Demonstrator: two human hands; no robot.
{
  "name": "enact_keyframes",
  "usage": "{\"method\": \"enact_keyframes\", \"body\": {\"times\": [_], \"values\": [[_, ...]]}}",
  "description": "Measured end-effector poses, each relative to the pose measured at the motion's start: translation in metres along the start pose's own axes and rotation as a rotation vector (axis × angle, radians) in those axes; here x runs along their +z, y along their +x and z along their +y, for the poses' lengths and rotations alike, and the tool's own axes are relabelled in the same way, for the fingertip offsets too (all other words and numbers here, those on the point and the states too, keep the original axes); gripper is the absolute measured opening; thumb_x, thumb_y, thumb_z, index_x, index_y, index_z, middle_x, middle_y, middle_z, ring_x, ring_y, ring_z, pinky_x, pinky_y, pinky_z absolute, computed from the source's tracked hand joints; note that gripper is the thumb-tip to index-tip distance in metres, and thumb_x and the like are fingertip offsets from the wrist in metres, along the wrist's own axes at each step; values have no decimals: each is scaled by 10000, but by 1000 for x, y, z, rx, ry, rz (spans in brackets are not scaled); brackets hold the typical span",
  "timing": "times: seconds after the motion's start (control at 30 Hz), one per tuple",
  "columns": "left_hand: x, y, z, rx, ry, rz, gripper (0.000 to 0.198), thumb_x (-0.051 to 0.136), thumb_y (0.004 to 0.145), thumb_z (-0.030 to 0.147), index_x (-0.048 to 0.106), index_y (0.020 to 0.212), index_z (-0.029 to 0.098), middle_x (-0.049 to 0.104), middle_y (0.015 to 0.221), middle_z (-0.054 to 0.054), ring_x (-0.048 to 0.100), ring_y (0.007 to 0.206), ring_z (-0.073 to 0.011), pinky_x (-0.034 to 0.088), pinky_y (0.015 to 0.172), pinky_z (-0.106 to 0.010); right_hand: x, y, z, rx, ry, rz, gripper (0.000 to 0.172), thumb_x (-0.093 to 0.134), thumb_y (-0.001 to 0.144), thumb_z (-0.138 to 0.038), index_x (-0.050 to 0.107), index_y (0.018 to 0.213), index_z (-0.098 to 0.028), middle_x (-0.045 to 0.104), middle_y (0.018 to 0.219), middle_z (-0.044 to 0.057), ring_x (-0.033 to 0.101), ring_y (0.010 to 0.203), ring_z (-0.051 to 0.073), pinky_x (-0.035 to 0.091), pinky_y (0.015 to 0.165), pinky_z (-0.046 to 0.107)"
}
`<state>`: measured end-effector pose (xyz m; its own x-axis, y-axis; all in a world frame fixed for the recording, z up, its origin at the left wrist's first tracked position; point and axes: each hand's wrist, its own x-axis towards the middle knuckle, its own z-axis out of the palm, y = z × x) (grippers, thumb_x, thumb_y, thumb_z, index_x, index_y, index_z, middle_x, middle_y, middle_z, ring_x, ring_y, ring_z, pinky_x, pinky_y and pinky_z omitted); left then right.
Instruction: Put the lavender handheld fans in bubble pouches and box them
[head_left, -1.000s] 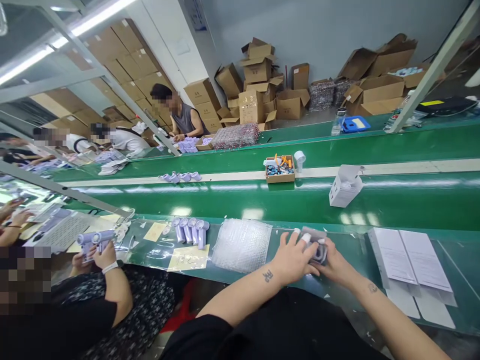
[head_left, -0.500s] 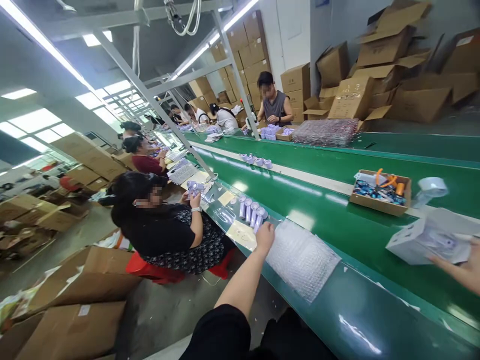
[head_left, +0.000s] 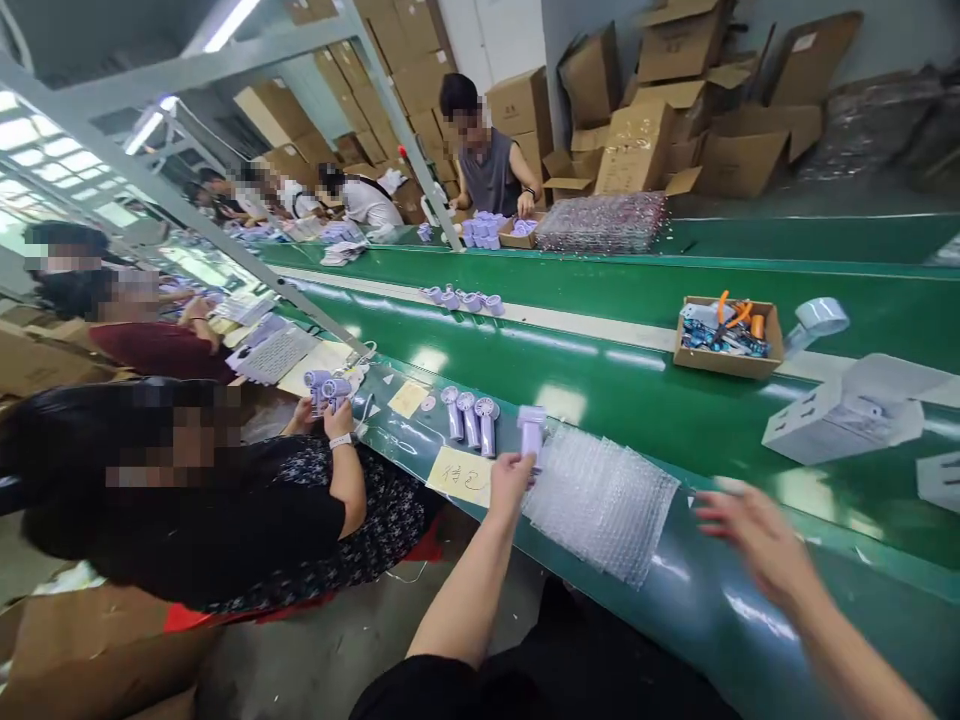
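Observation:
My left hand (head_left: pixel 512 482) is closed around the handle of a lilac handheld fan (head_left: pixel 532 430), held upright above the left end of a stack of bubble wrap (head_left: pixel 604 500). Just left of it, three more lilac fans (head_left: pixel 470 420) lie side by side on the green bench, above a yellow paper note (head_left: pixel 459 472) with handwriting. My right hand (head_left: pixel 750 535) hovers over the bench to the right of the bubble wrap, fingers stretched out, slightly blurred and holding nothing. An open white box (head_left: pixel 814 420) with something pale inside stands beyond it on the belt.
A small carton (head_left: pixel 712 365) of blue-wrapped parts and orange-handled pliers sits near a roll of clear tape (head_left: pixel 823 316). Another white box (head_left: pixel 939 480) is at the right edge. Left, a co-worker (head_left: pixel 341 440) holds two lilac fans. A metal frame post (head_left: pixel 300 300) slants over the bench.
My left hand has lifted one fan from the row and moved it over the bubble wrap. My right hand has let go of the white box, which now stands on the belt. The view has turned.

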<state>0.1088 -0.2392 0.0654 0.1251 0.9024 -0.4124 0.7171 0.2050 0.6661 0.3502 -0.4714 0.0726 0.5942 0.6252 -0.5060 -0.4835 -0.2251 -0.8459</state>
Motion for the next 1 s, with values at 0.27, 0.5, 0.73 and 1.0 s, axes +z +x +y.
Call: {"method": "enact_keyframes", "body": {"times": [0.27, 0.5, 0.73, 1.0], "values": [[62, -82, -26, 1059, 368, -625, 369, 573, 849, 409, 542, 1111, 151, 610, 1060, -133, 569, 994, -245, 436, 839, -382, 77, 5, 29, 226, 423, 42, 113, 645, 769, -225, 614, 867, -178, 665, 668, 16, 638, 567, 140, 568, 552, 251], [69, -48, -19, 1461, 974, -734, 151, 454, 860, 109, 606, 857, 113, 596, 864, -146, 532, 876, -248, 408, 747, -369, -16, -69, 37, 290, 291, 70, 261, 719, 696, -234, 603, 929, -214, 678, 786, 28, 660, 642, 185, 600, 624, 326], [88, -84, 15, 1034, 421, -640, 163, 458, 850, 143, 605, 919, 160, 619, 923, -81, 542, 910, -204, 413, 826, -317, -3, -123, 57, 361, 444, -119, 512, 783, 608, -201, 542, 1056, -261, 658, 829, -1, 661, 775, 202, 583, 599, 317], [104, -116, 36, 599, -12, -734, 163, 408, 848, 171, 567, 826, 143, 542, 664, 12, 510, 637, -116, 420, 626, -229, 1, -116, 47, 289, 296, -110, 491, 750, 680, -246, 518, 1112, -235, 626, 771, 2, 619, 693, 172, 549, 498, 287]]}}
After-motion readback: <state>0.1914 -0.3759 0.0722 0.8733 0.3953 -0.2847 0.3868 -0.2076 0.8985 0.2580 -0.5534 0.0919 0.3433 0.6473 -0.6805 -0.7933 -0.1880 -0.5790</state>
